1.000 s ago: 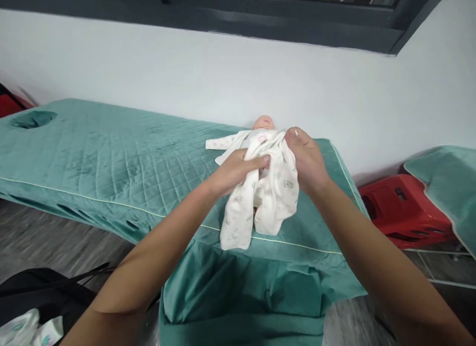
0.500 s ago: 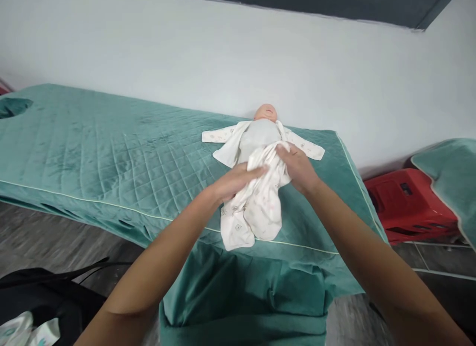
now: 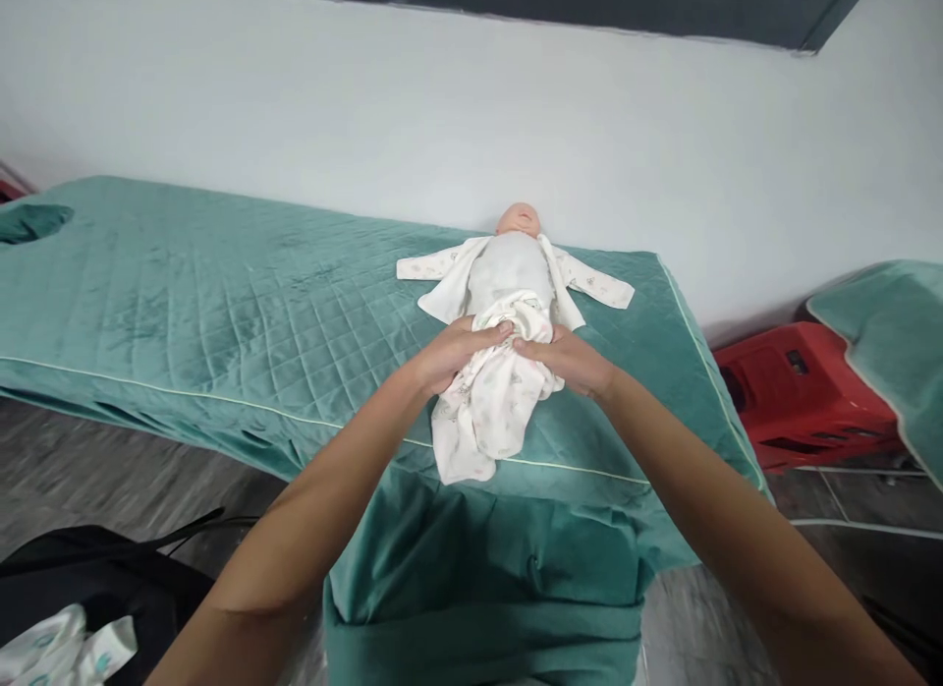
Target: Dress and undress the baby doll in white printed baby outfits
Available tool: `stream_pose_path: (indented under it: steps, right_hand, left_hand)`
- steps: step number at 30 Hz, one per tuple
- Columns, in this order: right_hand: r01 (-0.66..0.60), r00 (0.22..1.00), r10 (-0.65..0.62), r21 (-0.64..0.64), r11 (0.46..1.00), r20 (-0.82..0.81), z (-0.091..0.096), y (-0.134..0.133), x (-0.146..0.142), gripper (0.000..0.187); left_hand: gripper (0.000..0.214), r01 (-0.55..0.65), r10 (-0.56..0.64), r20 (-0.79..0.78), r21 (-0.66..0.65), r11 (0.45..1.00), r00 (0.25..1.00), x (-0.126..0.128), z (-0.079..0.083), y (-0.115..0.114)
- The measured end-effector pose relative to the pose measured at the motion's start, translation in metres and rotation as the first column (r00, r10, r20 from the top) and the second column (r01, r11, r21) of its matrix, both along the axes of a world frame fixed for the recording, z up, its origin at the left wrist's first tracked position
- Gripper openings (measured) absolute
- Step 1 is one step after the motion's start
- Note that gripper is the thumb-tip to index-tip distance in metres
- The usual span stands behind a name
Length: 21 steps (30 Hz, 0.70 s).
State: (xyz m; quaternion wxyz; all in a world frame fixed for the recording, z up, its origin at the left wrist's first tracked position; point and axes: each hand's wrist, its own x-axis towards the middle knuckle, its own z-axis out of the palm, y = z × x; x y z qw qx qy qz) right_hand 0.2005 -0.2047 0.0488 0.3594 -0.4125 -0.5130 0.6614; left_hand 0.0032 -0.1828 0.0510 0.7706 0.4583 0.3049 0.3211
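A baby doll point(image 3: 510, 270) lies on its back on the green quilted bed cover, its head toward the wall. Spread open beneath it is a white printed baby jacket point(image 3: 443, 298), both sleeves stretched out sideways. White printed baby pants point(image 3: 505, 411) are bunched at the doll's lower body, the legs hanging toward the near edge. My left hand point(image 3: 453, 355) grips the bunched pants from the left, thumb on top. My right hand point(image 3: 571, 360) holds them from the right, its thumb nearly meeting the left one. The doll's legs are hidden by cloth and hands.
The bed point(image 3: 221, 303) stretches left along a white wall point(image 3: 368, 116). A red plastic stool point(image 3: 803, 386) stands right of it, near another green-covered surface point(image 3: 884, 322). At lower left, a black bag point(image 3: 95, 553) carries white printed cloth point(image 3: 66, 652).
My right hand has come down and closer to my left hand. The pants are gathered more tightly around the doll's lower body. The view has shifted slightly.
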Motion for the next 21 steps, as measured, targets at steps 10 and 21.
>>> stream_pose_path:
  steps: [10,21]
  right_hand:
    - [0.224,0.929,-0.222,-0.030,0.974,-0.295,0.018,-0.027,-0.005,0.053]
    - [0.327,0.916,-0.383,-0.333,0.884,-0.119,-0.035,-0.063,-0.025,0.036]
  left_hand:
    - [0.054,0.043,-0.046,-0.052,-0.054,0.998,0.998,-0.015,0.007,-0.016]
    - [0.035,0.379,0.028,-0.770,0.345,0.859,0.638,0.006,0.001,0.016]
